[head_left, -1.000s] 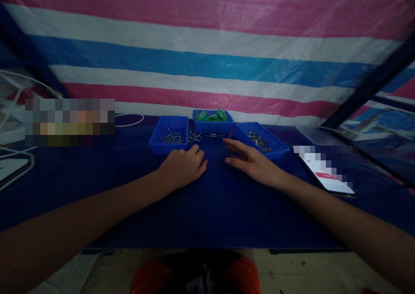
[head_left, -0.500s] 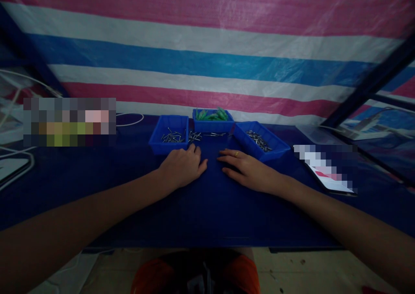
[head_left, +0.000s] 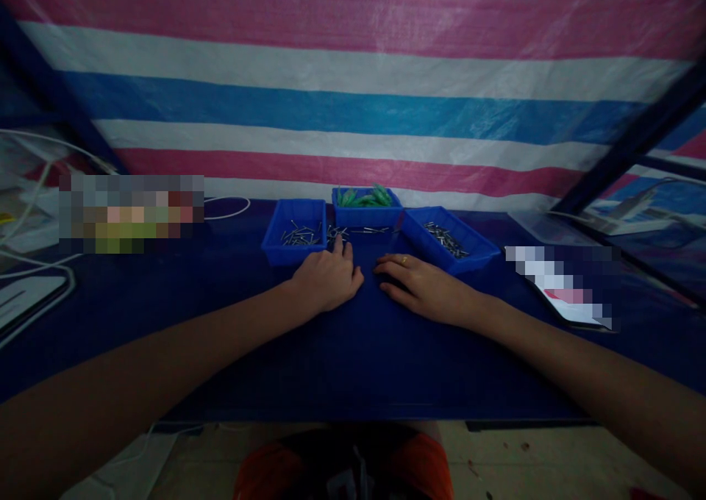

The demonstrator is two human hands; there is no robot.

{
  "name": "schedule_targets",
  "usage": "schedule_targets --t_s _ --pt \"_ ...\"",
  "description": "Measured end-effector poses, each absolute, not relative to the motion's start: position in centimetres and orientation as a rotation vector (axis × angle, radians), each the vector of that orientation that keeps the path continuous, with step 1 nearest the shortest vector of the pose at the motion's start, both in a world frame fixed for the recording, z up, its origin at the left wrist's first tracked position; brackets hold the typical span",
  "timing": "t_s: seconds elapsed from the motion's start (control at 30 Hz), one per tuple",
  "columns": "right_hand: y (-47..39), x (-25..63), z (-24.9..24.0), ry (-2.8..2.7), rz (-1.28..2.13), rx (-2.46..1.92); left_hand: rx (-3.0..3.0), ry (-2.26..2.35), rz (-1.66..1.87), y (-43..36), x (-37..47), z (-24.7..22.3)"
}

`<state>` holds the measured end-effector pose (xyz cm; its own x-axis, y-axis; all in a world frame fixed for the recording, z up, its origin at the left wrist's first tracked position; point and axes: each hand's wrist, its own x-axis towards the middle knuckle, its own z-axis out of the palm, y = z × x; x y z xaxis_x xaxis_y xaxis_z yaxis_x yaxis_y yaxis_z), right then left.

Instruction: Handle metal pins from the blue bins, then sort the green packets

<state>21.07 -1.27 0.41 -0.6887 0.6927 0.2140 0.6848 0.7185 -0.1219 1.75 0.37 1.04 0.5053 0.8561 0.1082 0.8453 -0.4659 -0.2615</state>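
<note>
My left hand is on the blue table, fingers apart, a fingertip at the small pile of metal pins beside the left blue bin. That bin holds more metal pieces. My right hand, with a ring on one finger, lies with spread fingers on the table, in front of the right blue bin, which also contains metal pieces. Between and behind them stands a third blue bin with green pieces. A few loose pins lie in front of it. Neither hand holds anything visible.
A phone-like device, partly blurred, lies on the right of the table. At the left are a pixelated object, white cables and a flat white device. A striped sheet hangs behind.
My left hand has moved slightly right and a finger now reaches forward to the pin pile. My right hand stays nearly in place. The view has shifted a little.
</note>
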Motion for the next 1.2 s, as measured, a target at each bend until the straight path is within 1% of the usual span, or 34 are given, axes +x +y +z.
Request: schedule_targets --t_s 0.3,0.57,0.97,1.2 --pt "-1.3 21.0 0.7 -2.684 0.033 -1.085 -2.508 -1.475 0.023 0.4 1.5 1.0" --pt "-1.2 21.1 0.6 -2.688 0.038 -1.069 -2.526 -1.585 0.086 0.5 1.6 1.2" --pt "-1.4 21.6 0.5 -2.706 0.034 -1.067 -2.507 -1.428 -0.047 -0.2 1.4 1.0" --pt "-1.7 21.7 0.9 -2.717 0.066 -1.071 -2.430 -1.442 -0.065 -1.0 1.3 1.1"
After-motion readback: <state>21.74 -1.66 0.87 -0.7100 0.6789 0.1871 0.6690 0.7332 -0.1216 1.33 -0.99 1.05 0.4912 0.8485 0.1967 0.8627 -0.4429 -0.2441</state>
